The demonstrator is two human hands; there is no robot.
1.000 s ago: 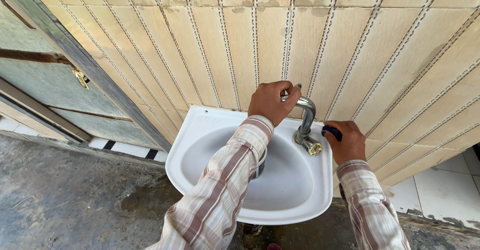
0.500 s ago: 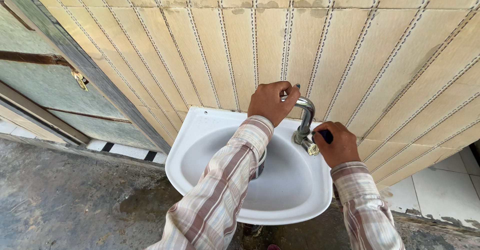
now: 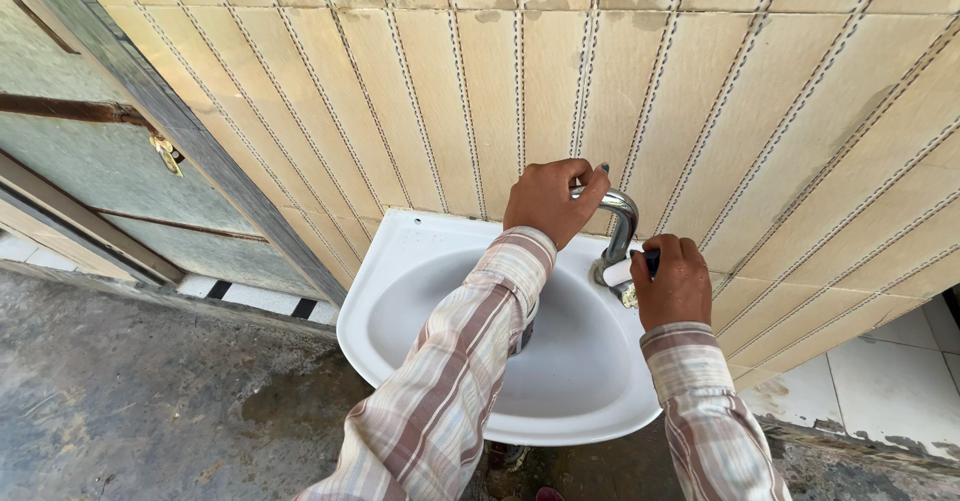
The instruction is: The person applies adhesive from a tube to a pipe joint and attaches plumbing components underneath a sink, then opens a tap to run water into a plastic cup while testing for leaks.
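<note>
Head view: left hand (image 3: 548,201) grips the chrome tap (image 3: 622,223) top, right hand (image 3: 678,283) fingers closed around a dark-handled tool at its base over the white basin (image 3: 400,291); seemingly tightening, needing steady counter-hold.

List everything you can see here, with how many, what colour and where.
basin: one, white, fixed to the wall, centre.
tap: one, chrome, curved, at the basin's back edge.
tool: one, dark, mostly hidden in the right hand, at the tap's base.
wall tiles: many, beige with dotted lines, behind the basin.
door: one, grey-green, metal latch, far left.
floor: grey concrete, damp patch, lower left.
floor tiles: few, white, lower right.
sleeves: two, plaid, both arms.
left hand: gripping the tap's top.
right hand: closed on the tool.
</note>
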